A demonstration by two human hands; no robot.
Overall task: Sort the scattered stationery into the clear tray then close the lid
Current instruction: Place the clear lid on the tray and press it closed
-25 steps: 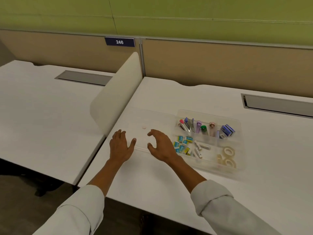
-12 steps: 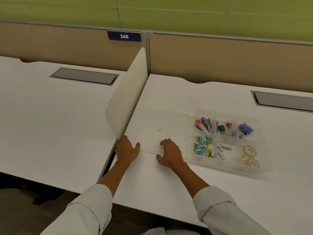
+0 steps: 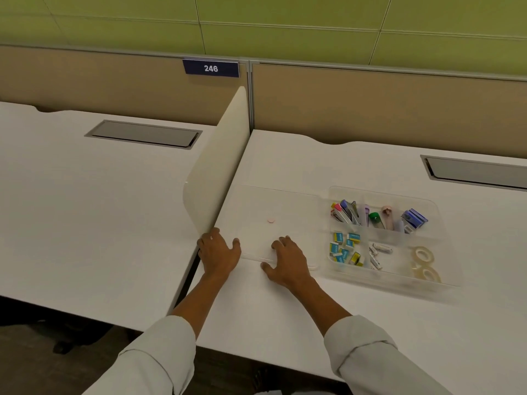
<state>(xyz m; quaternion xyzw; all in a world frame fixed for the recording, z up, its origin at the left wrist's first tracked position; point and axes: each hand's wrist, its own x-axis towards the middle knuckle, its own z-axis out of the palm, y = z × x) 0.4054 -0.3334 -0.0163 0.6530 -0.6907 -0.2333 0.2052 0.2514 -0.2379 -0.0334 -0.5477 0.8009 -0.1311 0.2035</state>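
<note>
Here both hands, left hand [image 3: 218, 252] and right hand [image 3: 288, 259], lie spread flat on the clear lid [image 3: 273, 203], grip empty

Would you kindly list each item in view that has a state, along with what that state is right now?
clear tray: uncovered, compartments filled with stationery.
lid: off the tray, lying flat on the desk to its left.
tape rolls: lying flat in the tray's near right compartment.
left hand: open, palm down at the lid's near left corner.
right hand: open, fingers spread over the lid's near edge.
</note>
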